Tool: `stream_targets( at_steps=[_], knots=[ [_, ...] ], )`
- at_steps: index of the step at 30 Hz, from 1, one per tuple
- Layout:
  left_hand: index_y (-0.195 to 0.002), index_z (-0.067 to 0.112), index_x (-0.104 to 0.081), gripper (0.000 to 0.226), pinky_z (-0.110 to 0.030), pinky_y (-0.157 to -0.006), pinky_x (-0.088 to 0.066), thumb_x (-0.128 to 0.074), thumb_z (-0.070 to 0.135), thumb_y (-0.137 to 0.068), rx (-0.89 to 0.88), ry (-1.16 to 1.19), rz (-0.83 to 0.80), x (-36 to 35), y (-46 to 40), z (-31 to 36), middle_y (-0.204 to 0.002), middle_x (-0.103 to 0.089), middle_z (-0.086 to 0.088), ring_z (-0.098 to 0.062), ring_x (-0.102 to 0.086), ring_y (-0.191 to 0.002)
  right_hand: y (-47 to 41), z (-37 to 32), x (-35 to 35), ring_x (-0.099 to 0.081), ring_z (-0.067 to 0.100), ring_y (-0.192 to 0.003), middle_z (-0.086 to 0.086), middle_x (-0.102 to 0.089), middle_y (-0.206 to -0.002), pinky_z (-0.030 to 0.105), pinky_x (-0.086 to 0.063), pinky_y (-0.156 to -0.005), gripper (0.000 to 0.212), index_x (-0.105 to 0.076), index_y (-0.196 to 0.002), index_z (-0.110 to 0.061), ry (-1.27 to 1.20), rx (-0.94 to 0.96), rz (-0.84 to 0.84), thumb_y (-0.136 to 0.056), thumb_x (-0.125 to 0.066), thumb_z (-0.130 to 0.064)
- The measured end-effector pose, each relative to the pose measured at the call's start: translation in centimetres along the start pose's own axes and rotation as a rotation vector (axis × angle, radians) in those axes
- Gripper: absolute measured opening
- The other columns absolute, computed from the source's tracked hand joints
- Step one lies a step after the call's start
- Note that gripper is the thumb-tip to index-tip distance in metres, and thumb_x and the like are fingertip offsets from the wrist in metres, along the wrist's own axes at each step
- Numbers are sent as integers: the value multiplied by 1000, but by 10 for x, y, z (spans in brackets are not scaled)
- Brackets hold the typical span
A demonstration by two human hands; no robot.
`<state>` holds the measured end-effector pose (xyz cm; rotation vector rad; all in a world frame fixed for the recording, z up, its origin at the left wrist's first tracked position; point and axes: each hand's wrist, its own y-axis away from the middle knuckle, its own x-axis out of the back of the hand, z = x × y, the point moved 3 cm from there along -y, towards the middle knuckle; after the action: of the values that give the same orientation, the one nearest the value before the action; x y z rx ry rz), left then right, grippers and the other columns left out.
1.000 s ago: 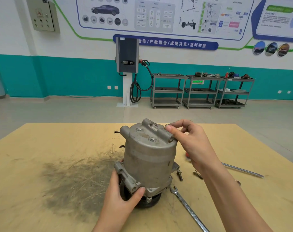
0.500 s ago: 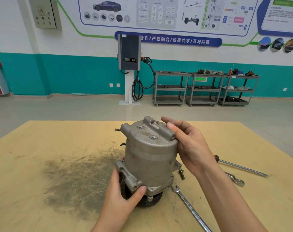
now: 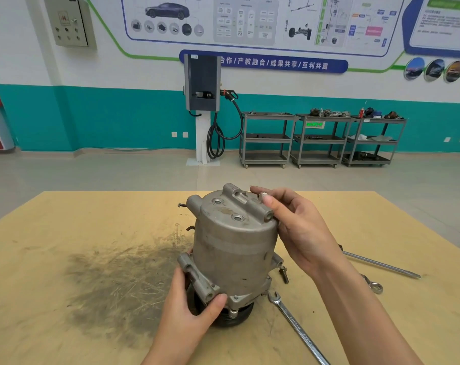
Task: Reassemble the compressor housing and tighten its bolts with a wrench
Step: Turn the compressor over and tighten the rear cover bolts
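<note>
The grey metal compressor housing [image 3: 234,243] stands upright on its black pulley in the middle of the yellow table [image 3: 65,233]. My left hand [image 3: 189,312] grips its lower mounting lug from the front left. At the housing's upper right edge, my right hand [image 3: 300,227] pinches a small bolt head [image 3: 263,195] between thumb and forefinger. A long combination wrench [image 3: 297,327] lies on the table right of the base. One loose bolt [image 3: 284,273] lies beside the housing's right foot.
A screwdriver [image 3: 381,264] and a second wrench's ring end [image 3: 375,285] lie right of my right forearm. A dark grease smear [image 3: 113,280] covers the table's left centre. Beyond the table stand a charging post [image 3: 202,101] and metal shelf carts [image 3: 321,138].
My right hand has turned at the top right lug, its palm rolling up and the fingers opening out around the bolt. The camera has tilted slightly. My left hand and the housing have stayed in place.
</note>
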<state>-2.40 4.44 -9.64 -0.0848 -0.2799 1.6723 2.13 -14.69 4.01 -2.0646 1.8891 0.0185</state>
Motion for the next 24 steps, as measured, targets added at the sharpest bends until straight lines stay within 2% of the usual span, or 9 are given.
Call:
stream_targets(
  at_steps=[2, 5, 9, 12, 14, 16, 18, 21, 24],
  knots=[
    [-125, 57, -35, 82, -11, -90, -40, -71, 68, -52, -3, -1, -4, 0, 0, 0, -114, -51, 53, 22, -50, -114, 1, -2, 2, -59, 16, -120, 7, -65, -126, 34, -44, -107, 15, -70, -96, -4, 4, -26, -65, -89, -57, -8],
    [-124, 57, -36, 82, -10, -90, -40, -71, 68, -51, -1, -3, -4, 1, 0, -1, -113, -52, 52, 22, -51, -112, 2, -4, 5, -58, 13, -121, 7, -64, -127, 33, -43, -107, 23, -77, -85, -10, -2, -54, -109, -89, -56, -2],
    [-126, 57, -35, 84, -15, -97, -40, -72, 68, -51, 13, 2, -10, 1, -1, -2, -119, -57, 42, 18, -52, -115, 1, -4, 2, -62, 19, -116, 10, -70, -116, 41, -43, -107, 5, -67, -72, -10, 59, -16, -43, -74, -68, -14],
    [-125, 58, -35, 84, -14, -97, -40, -73, 67, -51, 11, 2, -15, 1, -1, -3, -116, -56, 46, 20, -51, -115, 0, -2, 3, -63, 22, -113, 14, -70, -114, 42, -46, -105, 7, -62, -79, -7, 90, 4, 22, -84, -66, -9],
    [-125, 57, -35, 83, -12, -94, -40, -72, 67, -52, 6, 3, -23, 1, -1, -2, -115, -54, 50, 20, -52, -113, 2, -3, 4, -62, 18, -115, 7, -69, -118, 36, -48, -103, 7, -66, -89, -7, 93, -14, -28, -91, -60, -7],
    [-126, 53, -38, 81, -14, -93, -42, -73, 65, -54, -4, 9, -25, 1, -1, -2, -116, -57, 45, 17, -56, -112, 3, -6, 6, -59, 15, -119, 6, -67, -122, 33, -47, -102, 18, -72, -94, -8, 101, -38, -74, -94, -55, -3],
    [-127, 51, -40, 81, -15, -93, -43, -74, 63, -55, -8, 13, -26, 1, 0, -2, -117, -59, 42, 14, -57, -112, 4, -8, 6, -59, 14, -119, 10, -67, -120, 32, -47, -102, 20, -73, -90, -8, 114, -37, -77, -93, -55, 0],
    [-131, 50, -38, 85, -17, -95, -43, -74, 63, -55, -9, 12, -23, 1, -1, -2, -118, -59, 41, 13, -57, -114, 3, -7, 2, -64, 26, -109, 26, -64, -115, 42, -47, -100, 9, -66, -81, -7, 171, -11, 5, -89, -63, -4],
    [-130, 54, -37, 85, -18, -98, -42, -74, 65, -54, -2, 5, -16, 2, -1, -4, -119, -57, 43, 14, -55, -116, 1, -4, 3, -65, 25, -102, 25, -65, -114, 44, -46, -100, 7, -63, -81, -8, 177, 6, 57, -87, -66, -6]
  ],
)
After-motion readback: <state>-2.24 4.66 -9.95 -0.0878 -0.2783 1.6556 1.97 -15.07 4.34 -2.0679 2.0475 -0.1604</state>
